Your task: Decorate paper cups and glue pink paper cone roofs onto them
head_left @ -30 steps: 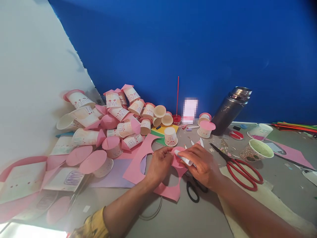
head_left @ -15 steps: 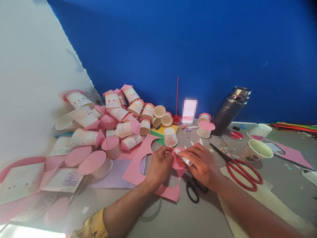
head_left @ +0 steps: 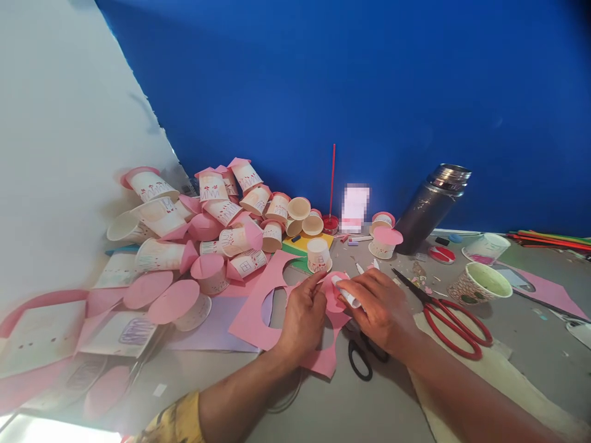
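Observation:
My left hand pinches the left edge of a small round pink paper disc. My right hand is closed round a white glue stick, its end against the disc's face. Beneath my hands lies a pink paper sheet with round holes cut out of it. A white paper cup with drawn red and dark marks stands upside down just beyond my left hand. Black-handled scissors lie below my right hand, their blades hidden.
Several decorated cups with pink paper tops pile up on the left. Red-handled scissors lie on the right, near a patterned cup. A dark flask stands by the blue wall. Markers lie beyond my right hand.
The pink disc has turned and now shows its round face more fully. The glue stick has shifted slightly across it, still in my right hand. The view has moved a little.

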The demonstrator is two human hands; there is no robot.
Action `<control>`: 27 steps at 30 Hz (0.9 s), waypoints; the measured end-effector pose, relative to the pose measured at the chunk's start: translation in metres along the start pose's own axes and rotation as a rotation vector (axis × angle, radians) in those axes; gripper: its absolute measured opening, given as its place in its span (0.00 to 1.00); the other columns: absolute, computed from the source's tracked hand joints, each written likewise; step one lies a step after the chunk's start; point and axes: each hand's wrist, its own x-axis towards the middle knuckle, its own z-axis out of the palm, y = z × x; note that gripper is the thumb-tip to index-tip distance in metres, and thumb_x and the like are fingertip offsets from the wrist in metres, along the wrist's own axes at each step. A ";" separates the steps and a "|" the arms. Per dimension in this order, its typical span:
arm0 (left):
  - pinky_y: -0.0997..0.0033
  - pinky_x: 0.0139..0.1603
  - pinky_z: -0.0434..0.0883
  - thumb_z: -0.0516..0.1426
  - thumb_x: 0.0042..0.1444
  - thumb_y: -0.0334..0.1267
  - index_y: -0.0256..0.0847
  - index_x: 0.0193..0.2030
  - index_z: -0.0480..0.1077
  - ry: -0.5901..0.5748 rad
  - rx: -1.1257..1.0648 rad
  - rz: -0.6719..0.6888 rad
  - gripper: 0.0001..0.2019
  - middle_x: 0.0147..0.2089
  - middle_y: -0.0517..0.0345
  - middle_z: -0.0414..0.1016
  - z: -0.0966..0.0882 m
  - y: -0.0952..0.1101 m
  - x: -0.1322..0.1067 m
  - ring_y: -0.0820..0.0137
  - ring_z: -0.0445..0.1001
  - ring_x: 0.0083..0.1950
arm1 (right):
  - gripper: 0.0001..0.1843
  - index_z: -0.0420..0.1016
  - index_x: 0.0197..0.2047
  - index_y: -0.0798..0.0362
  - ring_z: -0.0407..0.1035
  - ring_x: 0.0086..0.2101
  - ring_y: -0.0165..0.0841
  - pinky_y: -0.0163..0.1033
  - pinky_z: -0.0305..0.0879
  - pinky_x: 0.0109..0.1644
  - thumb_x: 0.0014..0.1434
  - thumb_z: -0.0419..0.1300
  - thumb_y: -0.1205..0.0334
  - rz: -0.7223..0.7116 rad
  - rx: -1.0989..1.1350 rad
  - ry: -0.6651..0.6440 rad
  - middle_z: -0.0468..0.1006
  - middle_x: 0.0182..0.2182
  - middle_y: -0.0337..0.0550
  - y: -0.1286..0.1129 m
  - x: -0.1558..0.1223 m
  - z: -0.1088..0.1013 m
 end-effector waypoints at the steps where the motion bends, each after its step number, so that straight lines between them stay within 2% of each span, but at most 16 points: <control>1: 0.66 0.44 0.73 0.55 0.56 0.32 0.37 0.56 0.77 -0.007 -0.046 -0.010 0.21 0.36 0.55 0.82 0.000 0.000 0.000 0.65 0.77 0.38 | 0.18 0.77 0.53 0.50 0.70 0.36 0.41 0.47 0.67 0.44 0.64 0.57 0.74 -0.007 0.011 -0.008 0.82 0.36 0.46 0.000 0.000 0.000; 5: 0.71 0.38 0.71 0.57 0.50 0.30 0.37 0.53 0.76 -0.045 -0.189 -0.085 0.22 0.34 0.58 0.80 -0.005 0.003 0.006 0.70 0.74 0.33 | 0.22 0.77 0.52 0.51 0.69 0.38 0.41 0.46 0.68 0.43 0.60 0.54 0.78 -0.036 0.069 -0.028 0.82 0.38 0.47 0.000 -0.001 0.002; 9: 0.72 0.33 0.66 0.58 0.52 0.33 0.36 0.53 0.77 -0.077 -0.129 -0.183 0.20 0.24 0.65 0.72 -0.010 0.006 0.010 0.72 0.69 0.27 | 0.23 0.78 0.51 0.50 0.68 0.39 0.40 0.44 0.68 0.42 0.59 0.52 0.80 -0.045 0.112 -0.044 0.82 0.38 0.46 -0.001 -0.001 0.004; 11: 0.71 0.33 0.67 0.59 0.54 0.35 0.37 0.53 0.79 -0.072 -0.083 -0.176 0.19 0.22 0.65 0.71 -0.011 0.006 0.011 0.71 0.70 0.27 | 0.23 0.78 0.51 0.50 0.68 0.38 0.40 0.44 0.68 0.41 0.60 0.52 0.80 -0.051 0.106 -0.047 0.82 0.38 0.46 -0.001 -0.001 0.004; 15: 0.67 0.39 0.71 0.58 0.57 0.36 0.40 0.51 0.81 -0.026 -0.003 -0.102 0.17 0.25 0.60 0.76 -0.007 0.003 0.009 0.64 0.76 0.34 | 0.16 0.78 0.51 0.51 0.68 0.36 0.41 0.47 0.65 0.42 0.64 0.56 0.75 -0.036 0.016 -0.033 0.82 0.36 0.46 -0.003 -0.001 0.003; 19: 0.66 0.41 0.72 0.56 0.57 0.33 0.40 0.53 0.80 0.024 -0.074 -0.040 0.18 0.31 0.56 0.80 -0.002 -0.001 0.005 0.64 0.77 0.37 | 0.11 0.77 0.50 0.51 0.70 0.35 0.40 0.47 0.64 0.42 0.67 0.58 0.70 0.007 -0.024 0.003 0.82 0.34 0.46 -0.002 0.000 0.002; 23: 0.71 0.36 0.68 0.57 0.55 0.33 0.37 0.58 0.75 0.009 -0.153 -0.048 0.23 0.34 0.58 0.79 -0.002 -0.002 0.005 0.70 0.71 0.32 | 0.14 0.78 0.51 0.50 0.70 0.36 0.40 0.46 0.65 0.42 0.66 0.58 0.72 -0.015 0.026 -0.001 0.82 0.35 0.47 -0.002 0.000 0.002; 27: 0.74 0.29 0.61 0.57 0.53 0.31 0.38 0.61 0.73 -0.021 -0.101 -0.124 0.26 0.23 0.68 0.68 -0.007 0.000 0.009 0.73 0.62 0.25 | 0.21 0.77 0.51 0.51 0.69 0.38 0.41 0.45 0.66 0.41 0.62 0.53 0.79 -0.063 0.077 -0.035 0.82 0.38 0.47 -0.005 -0.001 0.003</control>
